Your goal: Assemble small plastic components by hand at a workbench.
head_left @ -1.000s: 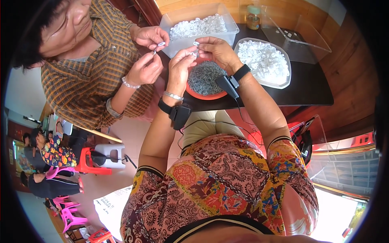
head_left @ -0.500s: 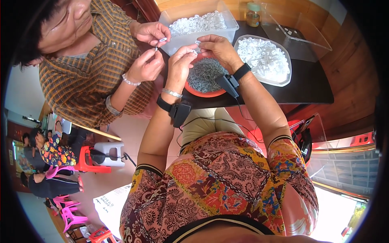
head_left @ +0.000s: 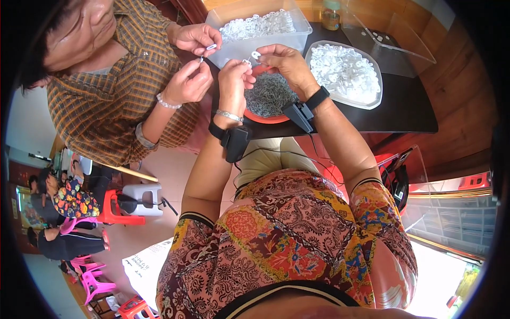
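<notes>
My left hand (head_left: pixel 235 80) is raised over the near edge of the tub, pinching a small white plastic ring-like piece (head_left: pixel 247 62) at its fingertips. Just to its right, my right hand (head_left: pixel 288 64) grips another small white oval plastic piece (head_left: pixel 256 55) with a hole in it. The two pieces are close together; whether they touch I cannot tell. Under my hands stands a red bowl (head_left: pixel 265 120) full of small grey metal parts. Right of my right wrist, a translucent white tray (head_left: pixel 380 93) holds a heap of loose white plastic pieces.
A clear plastic tub (head_left: pixel 304 37) of white pieces stands at the back of the dark table (head_left: pixel 409 106). Beyond lie a jar (head_left: pixel 331 16) and a clear lid (head_left: pixel 393 45) with a few white bits. At left, a co-worker's hands (head_left: pixel 194 66) hold a small white piece.
My hands have shifted slightly up and left, and the white piece in my right hand has turned to show its flat face. My left fingers have curled more.
</notes>
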Action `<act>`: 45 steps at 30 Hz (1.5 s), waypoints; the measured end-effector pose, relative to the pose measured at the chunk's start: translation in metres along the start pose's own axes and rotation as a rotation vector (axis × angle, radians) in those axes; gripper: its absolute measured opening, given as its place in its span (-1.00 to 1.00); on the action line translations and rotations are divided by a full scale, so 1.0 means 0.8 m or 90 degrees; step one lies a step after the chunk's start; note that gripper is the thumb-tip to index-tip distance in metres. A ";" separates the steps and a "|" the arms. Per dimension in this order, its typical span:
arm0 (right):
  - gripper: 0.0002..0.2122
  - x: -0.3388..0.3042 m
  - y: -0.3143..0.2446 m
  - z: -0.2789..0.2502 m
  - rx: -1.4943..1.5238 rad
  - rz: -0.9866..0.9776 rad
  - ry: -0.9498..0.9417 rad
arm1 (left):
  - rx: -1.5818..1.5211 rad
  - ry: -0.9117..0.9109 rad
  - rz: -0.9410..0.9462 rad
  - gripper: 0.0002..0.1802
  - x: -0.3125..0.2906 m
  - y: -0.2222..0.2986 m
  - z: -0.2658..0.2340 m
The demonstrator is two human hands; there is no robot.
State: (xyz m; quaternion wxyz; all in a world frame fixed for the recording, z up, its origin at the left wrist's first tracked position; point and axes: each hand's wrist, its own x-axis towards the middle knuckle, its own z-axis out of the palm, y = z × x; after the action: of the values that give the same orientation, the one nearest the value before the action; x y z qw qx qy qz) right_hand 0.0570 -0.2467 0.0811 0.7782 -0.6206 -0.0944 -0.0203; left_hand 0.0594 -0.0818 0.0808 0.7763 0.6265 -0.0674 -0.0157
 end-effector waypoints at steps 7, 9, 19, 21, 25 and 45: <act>-0.79 0.000 0.000 0.000 0.002 0.009 -0.016 | 0.017 0.003 -0.018 -0.91 0.000 -0.005 0.005; -0.79 0.000 -0.001 0.002 0.000 0.010 -0.018 | 0.019 0.004 -0.019 -0.91 0.000 -0.004 0.005; -0.78 0.002 0.001 0.004 0.001 0.004 -0.018 | 0.034 0.014 -0.025 -0.91 0.004 -0.006 0.001; -0.78 0.002 0.003 0.003 0.004 0.005 -0.019 | 0.029 0.013 -0.022 -0.91 0.003 -0.006 0.001; -0.78 0.002 0.002 0.003 -0.006 0.006 -0.020 | 0.027 0.011 -0.024 -0.91 0.003 -0.007 0.000; -0.79 0.002 0.009 0.008 -0.016 0.012 -0.029 | -0.022 0.040 -0.062 -0.89 -0.001 -0.013 0.007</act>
State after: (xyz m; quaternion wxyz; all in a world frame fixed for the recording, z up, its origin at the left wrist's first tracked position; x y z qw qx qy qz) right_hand 0.0590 -0.2386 0.0761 0.7683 -0.6313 -0.1059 -0.0003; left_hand 0.0583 -0.0896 0.0721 0.7873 0.6155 -0.0121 -0.0350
